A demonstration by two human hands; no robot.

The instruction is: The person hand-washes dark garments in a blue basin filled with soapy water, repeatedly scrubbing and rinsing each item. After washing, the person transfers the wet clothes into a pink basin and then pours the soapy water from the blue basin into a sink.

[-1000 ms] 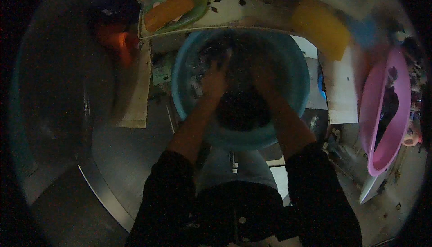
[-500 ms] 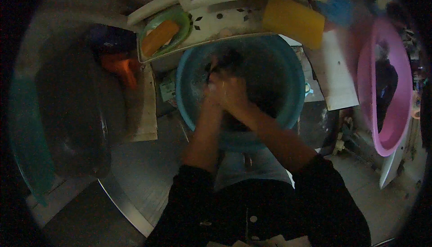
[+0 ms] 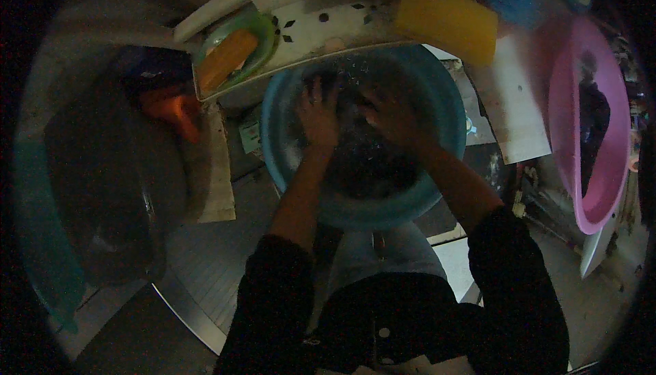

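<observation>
A large blue-green basin (image 3: 270, 136) holds wet dark cloth (image 3: 372, 180) and what looks like foamy water. Inside it, on the left, my left hand (image 3: 319, 118) lies over the cloth with its fingers spread apart. My right hand (image 3: 396, 118) is to the right, a short gap away, angled inward over the cloth. Its fingers are apart and slightly bent, with the tips dim against the dark fabric. Neither hand visibly grips anything. The exact shape of the cloth is lost in the shadow.
Beyond the basin runs a pale ledge (image 3: 307, 36), bearing a green dish (image 3: 263, 43) with an orange bar (image 3: 229, 59) and a yellow block (image 3: 447, 23). A pink basin (image 3: 598, 214) with dark cloth stands at the right. To the left are a dark tub (image 3: 116, 183) and an orange object (image 3: 179, 112).
My hands were together near the basin's middle; they have now parted, the left moving left and the right moving right, with fingers spread over the cloth. The view has shifted slightly.
</observation>
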